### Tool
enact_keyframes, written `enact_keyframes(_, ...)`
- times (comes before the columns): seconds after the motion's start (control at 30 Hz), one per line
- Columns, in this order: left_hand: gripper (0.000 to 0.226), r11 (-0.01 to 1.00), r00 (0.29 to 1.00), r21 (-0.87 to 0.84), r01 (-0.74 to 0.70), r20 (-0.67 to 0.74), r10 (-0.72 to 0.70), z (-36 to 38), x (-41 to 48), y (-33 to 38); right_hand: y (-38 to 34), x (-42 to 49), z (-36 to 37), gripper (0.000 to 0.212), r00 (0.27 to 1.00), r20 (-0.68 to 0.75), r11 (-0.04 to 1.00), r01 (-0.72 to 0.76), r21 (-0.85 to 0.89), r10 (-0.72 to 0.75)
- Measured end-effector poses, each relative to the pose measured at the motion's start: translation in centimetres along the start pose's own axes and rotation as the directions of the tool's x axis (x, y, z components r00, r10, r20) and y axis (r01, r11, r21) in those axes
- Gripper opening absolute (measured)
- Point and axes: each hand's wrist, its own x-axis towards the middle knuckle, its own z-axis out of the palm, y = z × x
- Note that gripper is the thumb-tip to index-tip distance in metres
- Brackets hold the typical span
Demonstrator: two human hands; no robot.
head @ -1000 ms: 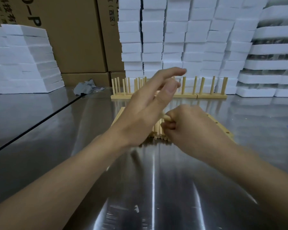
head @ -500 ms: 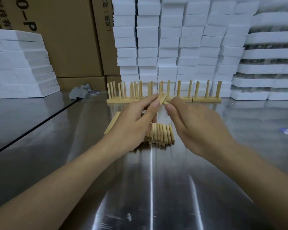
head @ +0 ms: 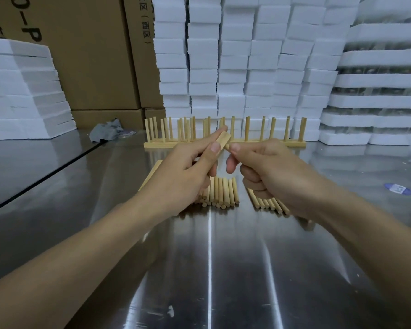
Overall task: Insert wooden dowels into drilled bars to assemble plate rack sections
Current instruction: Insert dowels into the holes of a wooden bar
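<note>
Left hand (head: 188, 172) grips a wooden bar (head: 224, 139) between thumb and fingers, raised above the steel table (head: 209, 269). Right hand (head: 268, 167) pinches a dowel (head: 227, 146), its tip against the bar's end; cannot tell if it is seated in a hole. Loose dowels (head: 221, 192) lie side by side on the table under my hands, with a second bar (head: 152, 173) flat to their left. Assembled rack sections (head: 294, 144) stand behind.
</note>
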Motion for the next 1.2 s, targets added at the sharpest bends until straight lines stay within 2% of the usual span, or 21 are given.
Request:
enact_keyframes(0.1,0.045,0.998,1.0,-0.066,0.009,-0.008,-0.009,-0.2,0.1,0.0,-0.1,0.2,-0.1,0.046,0.999,0.031,0.999,-0.014,0.034,0.013)
enact_keyframes(0.17,0.043,0.996,0.998,-0.092,0.003,-0.062,-0.009,0.0,0.1,-0.1,-0.1,0.6,-0.4,0.055,0.999,0.025,0.998,-0.038,0.058,0.036)
enact_keyframes(0.23,0.039,0.988,0.988,-0.149,0.033,-0.144,-0.055,0.0,0.1,-0.5,0.2,1.0,-1.1,0.064,0.994,-0.092,0.993,-0.057,0.103,0.067)
enact_keyframes(0.27,0.039,0.977,0.977,-0.203,0.068,-0.186,-0.106,-0.2,0.2,-0.8,0.7,1.0,-1.4,0.065,0.981,-0.187,0.998,-0.042,0.049,0.051)
enact_keyframes(0.3,0.038,0.956,0.96,-0.272,0.109,-0.22,-0.172,-0.6,0.4,-1.1,1.3,1.0,-1.8,0.063,0.962,-0.274,0.992,-0.02,-0.121,-0.014)
enact_keyframes(0.33,0.037,0.924,0.939,-0.352,0.151,-0.242,-0.246,-1.0,0.5,-1.3,2.2,1.0,-2.1,0.058,0.942,-0.314,0.928,-0.007,-0.373,-0.119)
enact_keyframes(0.37,0.035,0.881,0.913,-0.434,0.189,-0.252,-0.32,-1.3,0.7,-1.6,3.0,1.0,-2.3,0.049,0.939,-0.275,0.803,0.002,-0.597,-0.207)
enact_keyframes(0.4,0.033,0.836,0.889,-0.504,0.219,-0.25,-0.384,-1.6,0.8,-1.9,3.7,1.0,-2.2,0.039,0.956,-0.197,0.687,0.007,-0.727,-0.219)
enact_keyframes(0.43,0.031,0.795,0.87,-0.556,0.241,-0.24,-0.431,-1.7,0.8,-2.1,4.2,1.1,-2.0,0.036,0.98,-0.117,0.616,0.007,-0.788,-0.16)
enact_keyframes(0.5,0.031,0.745,0.848,-0.61,0.27,-0.216,-0.484,-1.5,0.8,-2.4,5.0,1.4,-1.6,0.045,1.0,-0.006,0.518,0.0,-0.855,-0.009)
enact_keyframes(0.6,0.033,0.717,0.838,-0.634,0.288,-0.195,-0.51,-1.3,0.7,-2.8,5.6,1.6,-1.2,0.05,0.998,0.055,0.391,0.039,-0.919,0.03)
enact_keyframes(0.77,0.032,0.688,0.838,-0.662,0.297,-0.165,-0.52,-1.2,0.8,-3.2,5.5,1.6,-1.6,0.056,0.993,0.088,0.371,0.055,-0.927,0.073)
enact_keyframes(0.93,0.033,0.656,0.821,-0.683,0.323,-0.143,-0.553,-0.9,0.9,-3.4,5.2,1.6,-1.6,0.046,0.99,0.123,0.381,0.086,-0.92,0.072)
enact_keyframes(1.0,0.034,0.637,0.812,-0.695,0.333,-0.133,-0.569,-0.8,1.0,-3.4,5.1,1.5,-1.5,0.039,0.992,0.127,0.39,0.114,-0.914,0.007)
enact_keyframes(1.07,0.035,0.62,0.801,-0.703,0.349,-0.12,-0.586,-0.9,1.0,-3.5,4.9,1.3,-1.6,0.031,0.987,0.094,0.406,0.141,-0.903,-0.132)
enact_keyframes(1.13,0.037,0.608,0.787,-0.699,0.376,-0.106,-0.608,-1.0,1.0,-3.4,4.5,1.3,-1.7,0.028,0.962,0.011,0.441,0.136,-0.887,-0.273)
enact_keyframes(1.2,0.036,0.583,0.777,-0.718,0.381,-0.094,-0.623,-1.2,0.9,-3.2,4.0,1.2,-1.8,0.028,0.928,-0.117,0.541,0.1,-0.835,-0.353)
